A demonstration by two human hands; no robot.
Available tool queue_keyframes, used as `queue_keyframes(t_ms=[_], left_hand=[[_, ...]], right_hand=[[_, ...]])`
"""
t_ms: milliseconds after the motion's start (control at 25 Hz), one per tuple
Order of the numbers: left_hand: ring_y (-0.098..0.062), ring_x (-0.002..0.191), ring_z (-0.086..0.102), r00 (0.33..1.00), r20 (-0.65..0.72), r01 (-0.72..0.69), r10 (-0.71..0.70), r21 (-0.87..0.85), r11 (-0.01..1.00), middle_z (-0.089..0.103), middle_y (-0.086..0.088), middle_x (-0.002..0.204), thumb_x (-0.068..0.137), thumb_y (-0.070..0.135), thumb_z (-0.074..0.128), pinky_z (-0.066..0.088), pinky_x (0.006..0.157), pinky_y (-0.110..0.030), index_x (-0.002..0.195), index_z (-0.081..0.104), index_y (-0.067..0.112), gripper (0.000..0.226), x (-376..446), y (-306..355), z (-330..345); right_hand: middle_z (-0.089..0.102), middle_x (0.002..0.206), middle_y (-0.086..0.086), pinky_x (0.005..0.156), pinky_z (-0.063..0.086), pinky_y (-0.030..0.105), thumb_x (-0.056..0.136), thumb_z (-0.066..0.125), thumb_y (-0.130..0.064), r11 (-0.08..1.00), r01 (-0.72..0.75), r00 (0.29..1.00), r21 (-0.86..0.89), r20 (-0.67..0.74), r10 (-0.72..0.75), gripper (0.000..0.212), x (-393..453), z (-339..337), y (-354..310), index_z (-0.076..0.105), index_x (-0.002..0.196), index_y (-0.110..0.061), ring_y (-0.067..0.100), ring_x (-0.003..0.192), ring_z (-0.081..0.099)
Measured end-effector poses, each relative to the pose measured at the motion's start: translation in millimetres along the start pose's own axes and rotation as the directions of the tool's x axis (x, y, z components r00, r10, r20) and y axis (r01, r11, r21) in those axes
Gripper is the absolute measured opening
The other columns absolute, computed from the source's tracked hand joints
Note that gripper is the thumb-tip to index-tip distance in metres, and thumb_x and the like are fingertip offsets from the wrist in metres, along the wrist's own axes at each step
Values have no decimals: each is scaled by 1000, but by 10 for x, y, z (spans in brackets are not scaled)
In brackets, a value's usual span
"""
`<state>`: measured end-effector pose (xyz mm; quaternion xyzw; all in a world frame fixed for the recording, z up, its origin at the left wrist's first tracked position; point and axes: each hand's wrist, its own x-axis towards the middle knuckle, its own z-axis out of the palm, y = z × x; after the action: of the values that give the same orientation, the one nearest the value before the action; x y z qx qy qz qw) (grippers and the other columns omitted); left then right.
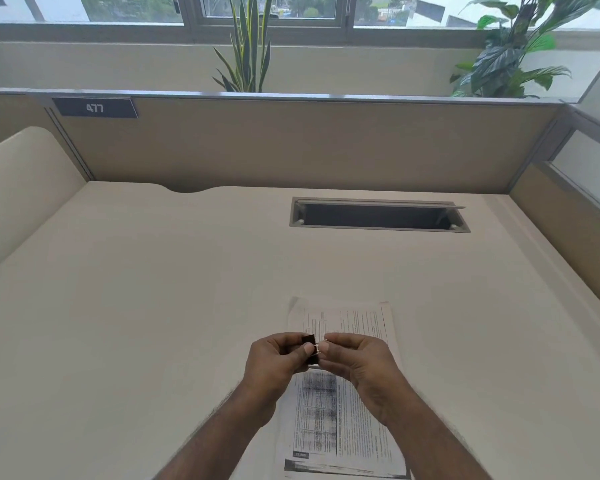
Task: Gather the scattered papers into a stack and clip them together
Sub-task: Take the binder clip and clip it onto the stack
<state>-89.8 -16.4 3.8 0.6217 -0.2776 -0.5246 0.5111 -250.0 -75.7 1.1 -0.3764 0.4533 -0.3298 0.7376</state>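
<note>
Spanning the view, a beige tabletop (136, 306) sits boxed by partition walls (291, 143), with plants (248, 46) and a window (267, 8) behind. Printed papers (343, 427) lie stacked at its near edge. Above them, the left hand (274, 358) and right hand (357, 362) meet, fingers pinching a black binder clip (309, 341).

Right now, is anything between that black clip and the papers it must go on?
Nothing visible. Both hands, left and right, pinch the binder clip above the paper stack lying on the desk.
</note>
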Motion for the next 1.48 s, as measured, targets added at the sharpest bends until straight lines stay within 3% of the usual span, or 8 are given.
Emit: queue_keyframes(t_ms=[120,600,920,1040,1120,1200,1320,1480], left_hand=[[-20,83,75,998,51,30,-31,12,999,79,-11,88,84,15,77,58,76,-28,99,77,7,16,30,37,-12],[-20,82,68,959,-279,124,-56,233,965,73,-6,88,78,12,81,54,75,-29,91,71,13,16,251,-31,-186],[-20,105,61,954,-281,246,-100,552,796,64,-5,115,77,25,77,45,83,-27,127,57,7,57,260,4,3],[-20,85,60,952,-263,269,-156,477,837,61,0,90,79,21,76,51,75,-34,87,56,15,23,263,27,95],[-20,67,53,939,-242,318,-244,344,883,56,-5,77,77,19,76,45,60,-32,70,45,15,32,313,17,74],[-21,59,44,917,-200,386,-345,221,896,50,-15,77,71,22,76,34,54,-29,75,50,8,30,363,35,33],[-23,67,60,890,-132,455,-436,216,864,68,-14,84,81,23,75,44,59,-26,98,66,1,30,396,21,48],[-22,75,71,929,-118,368,-350,229,901,74,-10,91,87,13,69,54,56,-22,103,68,0,21,457,-11,131]], right_hand=[[72,102,28,82,58,39,60,86,-10,1000,6,1000,-10,-7,-6,48,47,-83,4,69,102,7,37,92,73],[74,94,26,66,62,27,66,75,-2,983,30,990,182,-138,-5,43,294,-593,45,66,105,12,28,76,75],[76,90,21,71,63,29,57,81,-8,970,21,993,243,-116,8,59,355,-706,176,64,108,14,26,75,75],[75,92,23,74,63,31,64,76,-3,963,15,994,270,-107,14,54,365,-721,196,61,112,16,27,77,75],[75,93,23,70,63,29,55,82,-8,966,12,993,258,-116,19,63,366,-723,197,62,110,15,28,77,75],[75,93,22,68,62,28,48,84,-13,969,8,993,248,-120,22,71,365,-723,191,63,110,14,27,78,75],[76,91,21,70,63,30,48,83,-12,967,2,994,254,-107,26,69,373,-719,194,63,109,14,27,76,75],[75,92,22,73,63,31,64,75,-1,963,1,995,268,-94,25,52,365,-727,192,62,111,16,27,77,75]])
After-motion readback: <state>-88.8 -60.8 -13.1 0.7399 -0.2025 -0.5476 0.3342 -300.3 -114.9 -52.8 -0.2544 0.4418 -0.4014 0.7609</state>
